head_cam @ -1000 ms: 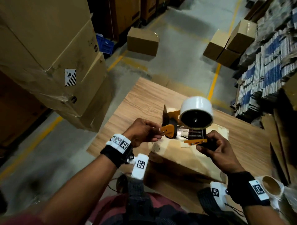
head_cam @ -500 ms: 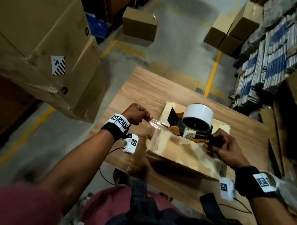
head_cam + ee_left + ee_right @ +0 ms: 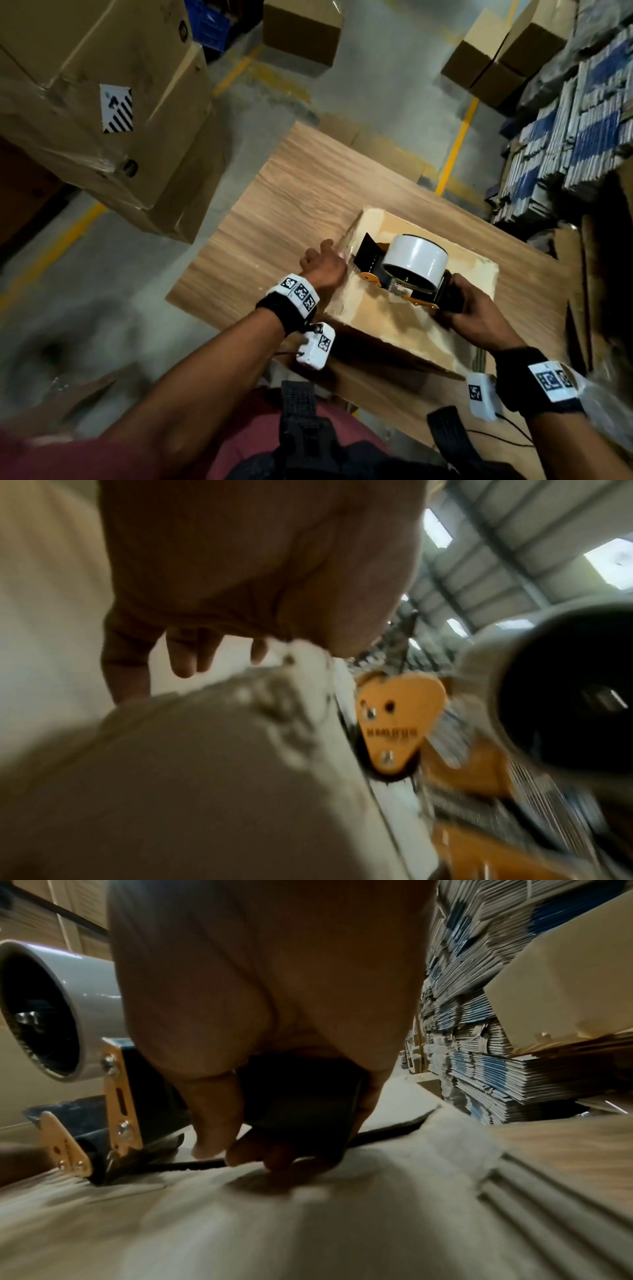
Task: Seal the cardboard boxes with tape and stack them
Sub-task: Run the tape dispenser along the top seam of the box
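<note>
A shallow cardboard box [image 3: 394,325] lies on the wooden table [image 3: 291,192]. My right hand [image 3: 469,308] grips the black handle [image 3: 301,1091] of an orange and black tape dispenser [image 3: 375,270]. The dispenser carries a white tape roll [image 3: 414,257] and its front rests on the box top [image 3: 308,1218]. My left hand [image 3: 322,263] is at the box's left edge, just ahead of the dispenser. Its fingers [image 3: 185,656] reach down over the side of the box, and the orange side plate [image 3: 397,723] is close by. The tape end itself is too blurred to make out.
Large stacked cartons [image 3: 102,102] tower left of the table. Closed boxes sit on the floor beyond it [image 3: 301,31] and at the far right [image 3: 496,58]. Bundles of flattened cartons [image 3: 575,137] line the right side. Flat corrugated sheets [image 3: 479,356] lie beside the box.
The dispenser came down from mid-air onto the box top. My left hand drew the tape end out to the left, then dropped to the box's left edge.
</note>
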### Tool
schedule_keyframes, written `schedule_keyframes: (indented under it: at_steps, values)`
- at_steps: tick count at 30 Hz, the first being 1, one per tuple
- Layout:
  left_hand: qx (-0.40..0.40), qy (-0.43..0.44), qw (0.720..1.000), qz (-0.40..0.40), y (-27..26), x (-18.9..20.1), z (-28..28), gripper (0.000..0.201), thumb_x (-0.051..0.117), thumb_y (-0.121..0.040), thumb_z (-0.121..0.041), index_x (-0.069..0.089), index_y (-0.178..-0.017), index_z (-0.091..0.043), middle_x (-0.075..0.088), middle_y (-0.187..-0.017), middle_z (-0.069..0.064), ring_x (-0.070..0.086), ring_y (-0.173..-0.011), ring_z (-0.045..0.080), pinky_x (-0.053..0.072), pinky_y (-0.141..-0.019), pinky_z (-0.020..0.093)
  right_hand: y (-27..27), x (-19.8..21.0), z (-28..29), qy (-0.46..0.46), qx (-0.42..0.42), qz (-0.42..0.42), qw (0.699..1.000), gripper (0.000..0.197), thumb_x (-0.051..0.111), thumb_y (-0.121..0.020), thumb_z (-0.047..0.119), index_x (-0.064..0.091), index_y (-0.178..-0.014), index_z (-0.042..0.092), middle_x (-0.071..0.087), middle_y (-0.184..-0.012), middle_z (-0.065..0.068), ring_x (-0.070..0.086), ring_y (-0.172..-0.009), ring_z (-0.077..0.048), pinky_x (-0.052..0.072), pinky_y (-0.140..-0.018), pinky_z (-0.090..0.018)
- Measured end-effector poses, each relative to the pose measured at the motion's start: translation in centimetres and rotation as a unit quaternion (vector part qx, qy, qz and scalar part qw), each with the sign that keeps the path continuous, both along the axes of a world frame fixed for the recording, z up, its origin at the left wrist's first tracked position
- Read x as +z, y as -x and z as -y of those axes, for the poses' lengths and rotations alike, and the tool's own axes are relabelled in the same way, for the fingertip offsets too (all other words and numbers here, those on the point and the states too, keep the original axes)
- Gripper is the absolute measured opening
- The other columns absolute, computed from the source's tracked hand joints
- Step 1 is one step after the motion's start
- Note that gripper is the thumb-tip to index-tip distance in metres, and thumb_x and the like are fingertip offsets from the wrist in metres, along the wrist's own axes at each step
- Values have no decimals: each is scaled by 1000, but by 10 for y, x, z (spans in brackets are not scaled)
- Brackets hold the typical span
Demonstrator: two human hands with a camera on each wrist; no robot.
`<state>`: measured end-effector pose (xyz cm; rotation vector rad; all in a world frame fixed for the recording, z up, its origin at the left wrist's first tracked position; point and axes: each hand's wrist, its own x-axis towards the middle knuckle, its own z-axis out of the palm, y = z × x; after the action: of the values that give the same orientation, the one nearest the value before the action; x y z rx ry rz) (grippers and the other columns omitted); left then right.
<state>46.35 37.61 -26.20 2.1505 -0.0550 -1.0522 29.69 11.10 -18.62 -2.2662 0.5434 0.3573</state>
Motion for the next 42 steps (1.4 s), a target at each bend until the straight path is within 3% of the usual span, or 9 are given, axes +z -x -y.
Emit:
schedule_keyframes:
  at_steps: [4, 7, 11, 17, 23, 29, 32, 37, 42]
  values:
    - [14, 17, 999, -41, 6, -12, -8, 81, 37, -85, -65, 57, -138, -7, 59, -140, 24, 55, -130, 45, 45, -111, 51, -2, 12, -2, 12, 22, -5, 1000, 46, 84, -77, 21, 64, -118, 29, 75, -93, 5, 69, -77, -17, 60, -80, -53]
    - [92, 72, 981, 154, 15, 5, -19, 50, 51, -101, -27, 54, -147, -9, 57, -148, 17, 53, -138, 35, 42, -114, 38, -3, 19, -7, 26, 30, 27, 999, 37, 86, -79, 14, 69, -108, 29, 75, -95, 9, 71, -88, -13, 57, -84, -46]
    - [-50, 238, 934, 260, 43, 31, -15, 76, 51, -92, -17, 27, -163, -8, 39, -163, 17, 42, -148, 27, 28, -119, 22, -9, 22, -10, 72, 49, 36, 996, 32, 82, -80, 16, 70, -107, 27, 77, -93, 9, 74, -86, -13, 60, -78, -46]
    - [-260, -8, 890, 374, 58, 13, -2, 111, 35, -89, -84, 4, -167, -11, 5, -175, 5, -2, -161, 21, 5, -130, 50, 0, 28, -10, 58, 60, 94, 992, 32, 64, -83, -7, 70, -104, 16, 74, -85, -2, 66, -78, -10, 54, -75, -36]
    - [-320, -129, 855, 387, 62, 27, -1, 121, -4, -71, -101, -5, -167, -27, -13, -174, -9, -17, -160, 22, -9, -124, 62, 31, 53, 36, 20, 12, 120, 993, 33, 65, -85, -18, 74, -101, 10, 72, -86, 5, 59, -76, 22, 43, -71, -3]
    - [-334, -154, 853, 370, 63, 34, 2, 118, -4, -71, -102, -11, -165, -32, -23, -170, -15, -23, -158, 22, -9, -123, 66, 99, 40, 104, 44, -69, 93, 992, 56, 72, -85, -12, 75, -89, 44, 74, -87, 29, 65, -86, 5, 54, -85, -29]
    - [-340, -165, 851, 365, 63, 37, 3, 117, 2, -73, -104, -13, -165, -33, -26, -169, -16, -26, -157, 24, -10, -123, 66, 113, 31, 103, 64, -90, 99, 989, 57, 72, -83, -14, 63, -75, 42, 65, -62, 29, 59, -67, 21, 44, -64, -5]
    - [-352, -217, 832, 369, 72, 48, 14, 121, 3, -73, -104, -15, -165, -27, -25, -170, -9, -32, -155, 26, -16, -121, 65, 121, 6, 105, 87, -95, 97, 987, 22, 81, -84, 1, 76, -99, 15, 78, -95, -13, 70, -91, -20, 47, -77, -32]
    - [-394, -171, 812, 395, 104, 47, 64, 120, 0, -79, -98, -10, -166, -16, -24, -172, 3, -27, -157, 21, -12, -126, 56, 126, 0, 108, 80, -88, 88, 989, 16, 84, -81, 2, 76, -95, 6, 74, -86, -8, 67, -86, -18, 42, -75, -28]
